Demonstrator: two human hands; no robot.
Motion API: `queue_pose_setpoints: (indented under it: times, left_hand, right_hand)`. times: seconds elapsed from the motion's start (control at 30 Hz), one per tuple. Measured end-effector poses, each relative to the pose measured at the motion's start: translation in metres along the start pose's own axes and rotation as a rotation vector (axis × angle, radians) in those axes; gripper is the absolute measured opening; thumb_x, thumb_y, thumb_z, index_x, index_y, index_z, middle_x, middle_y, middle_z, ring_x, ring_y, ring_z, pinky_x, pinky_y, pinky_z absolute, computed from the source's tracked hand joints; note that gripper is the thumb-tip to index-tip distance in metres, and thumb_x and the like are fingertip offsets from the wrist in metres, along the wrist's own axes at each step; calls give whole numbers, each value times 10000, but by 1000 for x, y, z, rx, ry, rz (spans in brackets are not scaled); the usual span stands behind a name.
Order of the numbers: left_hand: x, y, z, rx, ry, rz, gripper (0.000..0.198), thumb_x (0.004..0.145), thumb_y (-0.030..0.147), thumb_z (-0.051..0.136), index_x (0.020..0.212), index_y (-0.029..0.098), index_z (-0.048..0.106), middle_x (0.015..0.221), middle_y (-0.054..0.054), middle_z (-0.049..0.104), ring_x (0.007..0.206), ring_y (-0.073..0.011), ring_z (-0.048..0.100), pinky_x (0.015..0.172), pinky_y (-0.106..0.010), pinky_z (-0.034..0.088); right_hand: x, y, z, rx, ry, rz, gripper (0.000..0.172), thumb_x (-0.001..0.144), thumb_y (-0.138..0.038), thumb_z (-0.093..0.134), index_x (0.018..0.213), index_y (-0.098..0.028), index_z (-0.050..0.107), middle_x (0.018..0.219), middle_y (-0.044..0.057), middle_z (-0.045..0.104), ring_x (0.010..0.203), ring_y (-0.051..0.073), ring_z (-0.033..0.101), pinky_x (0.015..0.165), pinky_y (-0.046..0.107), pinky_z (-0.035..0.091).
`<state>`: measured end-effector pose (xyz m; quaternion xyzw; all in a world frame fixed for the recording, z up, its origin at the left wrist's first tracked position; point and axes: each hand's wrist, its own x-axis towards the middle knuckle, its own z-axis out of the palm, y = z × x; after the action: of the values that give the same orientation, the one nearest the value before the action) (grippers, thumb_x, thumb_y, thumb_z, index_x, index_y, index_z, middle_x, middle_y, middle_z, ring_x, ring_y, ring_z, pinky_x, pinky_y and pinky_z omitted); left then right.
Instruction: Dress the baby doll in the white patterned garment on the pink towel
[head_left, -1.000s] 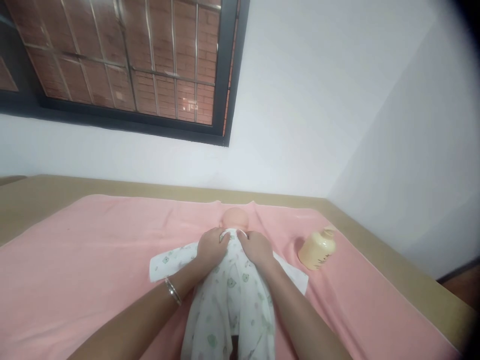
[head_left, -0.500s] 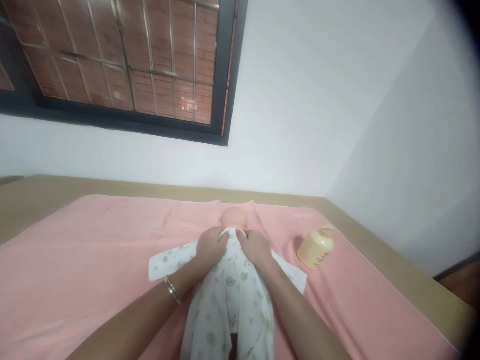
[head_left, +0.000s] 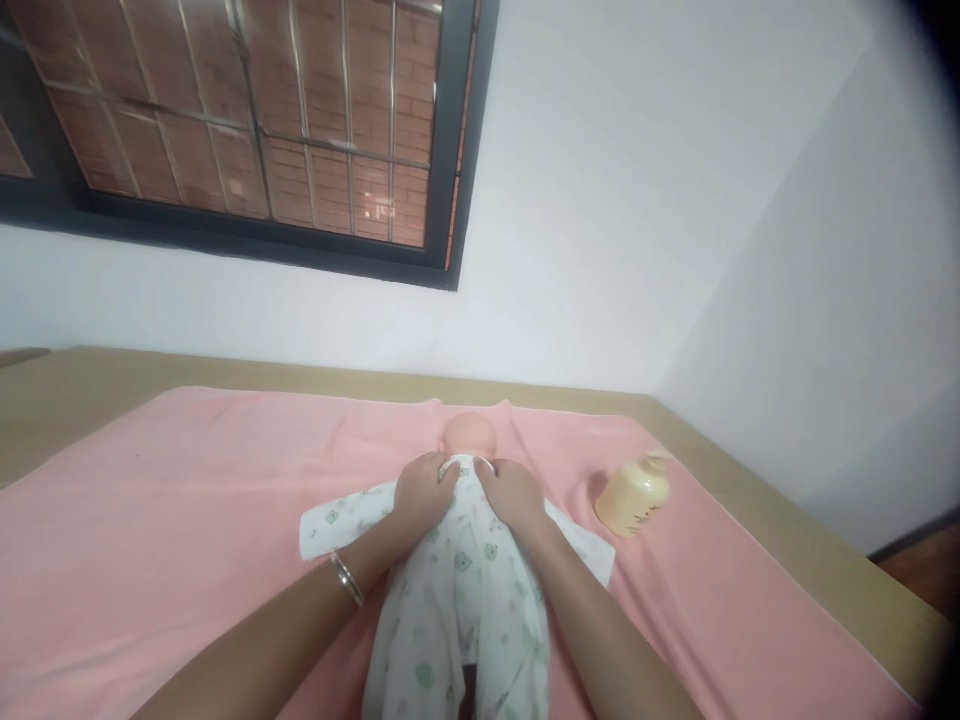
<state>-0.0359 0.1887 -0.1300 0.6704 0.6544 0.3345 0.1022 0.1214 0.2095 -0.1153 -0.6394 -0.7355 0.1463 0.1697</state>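
A doll lies face down or with its face hidden on the pink cloth, only its bald head (head_left: 470,435) showing above a white garment (head_left: 465,570) with green prints. My left hand (head_left: 425,497) is closed on the garment's left shoulder near the collar, thumb inward. On the opposite shoulder, my right hand (head_left: 511,493) grips the fabric the same way. The sleeves spread out to both sides, and the lower part hangs toward me between my forearms. A silver bangle (head_left: 346,578) circles my left wrist.
A pale yellow bottle (head_left: 632,495) leans on the pink cloth (head_left: 187,500) to the right of the garment. The cloth covers a wooden surface (head_left: 757,490) against a white wall (head_left: 585,200). A barred window (head_left: 446,150) is at the upper left.
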Motion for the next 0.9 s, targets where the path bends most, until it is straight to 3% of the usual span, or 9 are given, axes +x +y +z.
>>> queue_pose_setpoints:
  times: [0.9]
  left_hand:
    - [-1,-4,2,0,42,24,327,875,384,351,795,193,604,842,-37,645,771,-168,553,694,-277,364]
  right_hand:
    - [1,1,3,-36,-6,-5,649,892,-594,167,867,-171,659,868,116,659,795,211,579,652,273,342]
